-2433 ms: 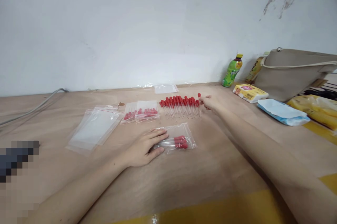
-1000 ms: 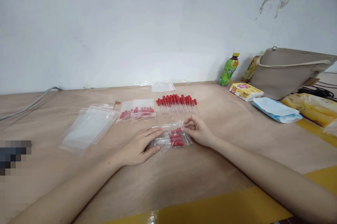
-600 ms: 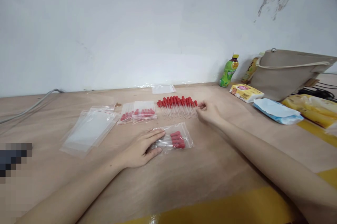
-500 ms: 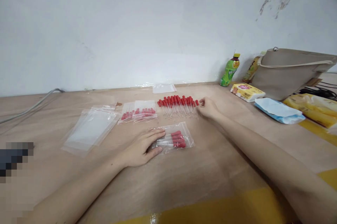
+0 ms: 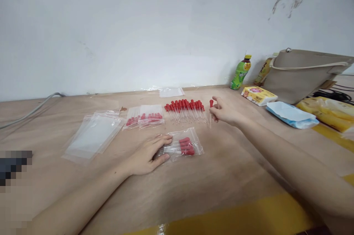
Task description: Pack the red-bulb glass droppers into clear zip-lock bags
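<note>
My left hand [image 5: 148, 155] lies flat across the left end of a clear zip bag [image 5: 199, 143], thumb and fingers apart. Inside that bag are several droppers with red bulbs [image 5: 186, 146] pointing right. A single dropper [image 5: 211, 103] stands roughly upright in the fingers of my right hand [image 5: 221, 111], red bulb on top and clear tube below. Just left of it is a row of loose droppers [image 5: 184, 106], bulbs toward the wall. Two filled bags of droppers [image 5: 151, 116] overlap left of the row.
A stack of flat clear zip bags [image 5: 94, 135] lies to the left, and another bag [image 5: 171, 92] is by the wall. On the right stand a green bottle [image 5: 240, 73], a tissue pack [image 5: 259, 95], a blue-and-white packet [image 5: 291, 114] and a grey bag [image 5: 301, 76].
My right hand has drawn one dropper off the right end of the row, moving slightly right and tipping it up. My left hand stays on the bag.
</note>
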The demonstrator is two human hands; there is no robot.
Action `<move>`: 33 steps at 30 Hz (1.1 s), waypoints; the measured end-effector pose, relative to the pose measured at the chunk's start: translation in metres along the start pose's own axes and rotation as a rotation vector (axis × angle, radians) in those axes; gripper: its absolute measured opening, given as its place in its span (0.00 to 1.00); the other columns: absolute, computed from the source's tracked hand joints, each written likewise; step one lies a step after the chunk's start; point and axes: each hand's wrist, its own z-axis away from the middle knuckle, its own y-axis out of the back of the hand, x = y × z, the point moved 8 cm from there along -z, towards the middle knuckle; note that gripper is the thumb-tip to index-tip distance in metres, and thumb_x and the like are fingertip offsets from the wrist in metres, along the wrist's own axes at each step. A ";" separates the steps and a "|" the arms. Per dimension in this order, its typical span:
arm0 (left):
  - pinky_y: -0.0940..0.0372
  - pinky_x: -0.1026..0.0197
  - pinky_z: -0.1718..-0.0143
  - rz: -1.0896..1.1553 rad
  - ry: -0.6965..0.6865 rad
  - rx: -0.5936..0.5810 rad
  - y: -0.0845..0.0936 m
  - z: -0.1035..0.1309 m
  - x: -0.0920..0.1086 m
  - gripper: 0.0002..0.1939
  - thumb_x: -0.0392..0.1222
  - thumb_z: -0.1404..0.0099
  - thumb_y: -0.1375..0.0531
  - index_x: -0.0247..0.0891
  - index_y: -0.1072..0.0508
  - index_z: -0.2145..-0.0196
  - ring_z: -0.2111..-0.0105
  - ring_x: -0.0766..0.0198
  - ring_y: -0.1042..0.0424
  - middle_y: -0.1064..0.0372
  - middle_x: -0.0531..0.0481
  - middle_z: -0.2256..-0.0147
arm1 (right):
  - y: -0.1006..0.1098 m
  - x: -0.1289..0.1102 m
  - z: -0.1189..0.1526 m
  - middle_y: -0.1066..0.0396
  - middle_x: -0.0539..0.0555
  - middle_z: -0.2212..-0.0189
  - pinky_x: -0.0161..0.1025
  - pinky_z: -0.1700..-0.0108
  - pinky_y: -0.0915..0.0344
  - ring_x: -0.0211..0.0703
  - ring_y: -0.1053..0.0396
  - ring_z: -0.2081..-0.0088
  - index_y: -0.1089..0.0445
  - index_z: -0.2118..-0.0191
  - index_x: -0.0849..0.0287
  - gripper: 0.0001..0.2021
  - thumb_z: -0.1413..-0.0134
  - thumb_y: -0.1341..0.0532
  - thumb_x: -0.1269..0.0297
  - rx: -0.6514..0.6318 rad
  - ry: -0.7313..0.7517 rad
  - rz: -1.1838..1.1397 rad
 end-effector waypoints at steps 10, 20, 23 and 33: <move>0.45 0.50 0.45 -0.022 0.004 -0.002 -0.001 0.001 -0.001 0.20 0.45 0.35 0.48 0.41 0.43 0.46 0.45 0.57 0.44 0.42 0.46 0.45 | -0.039 0.034 0.041 0.38 0.40 0.79 0.33 0.74 0.31 0.33 0.32 0.80 0.51 0.58 0.54 0.22 0.59 0.40 0.68 0.228 -0.009 -0.650; 0.45 0.49 0.47 -0.030 0.020 -0.002 0.001 0.001 -0.001 0.24 0.44 0.35 0.49 0.41 0.48 0.42 0.46 0.56 0.43 0.44 0.46 0.45 | -0.063 0.024 0.057 0.31 0.48 0.76 0.31 0.68 0.32 0.30 0.32 0.75 0.39 0.71 0.60 0.10 0.59 0.36 0.67 -0.085 -0.110 -0.650; 0.45 0.50 0.47 -0.024 0.024 -0.008 0.000 0.001 -0.001 0.24 0.44 0.35 0.49 0.42 0.49 0.42 0.46 0.56 0.43 0.44 0.46 0.45 | -0.070 0.020 0.058 0.34 0.45 0.82 0.27 0.78 0.38 0.28 0.37 0.81 0.38 0.71 0.60 0.12 0.62 0.34 0.65 -0.263 -0.091 -0.499; 0.45 0.50 0.47 0.005 0.021 0.001 0.000 0.000 0.000 0.25 0.44 0.34 0.49 0.43 0.49 0.42 0.46 0.56 0.43 0.44 0.47 0.45 | -0.088 0.015 0.055 0.41 0.42 0.90 0.27 0.85 0.47 0.27 0.46 0.87 0.29 0.64 0.62 0.14 0.57 0.38 0.58 -0.387 -0.025 -0.267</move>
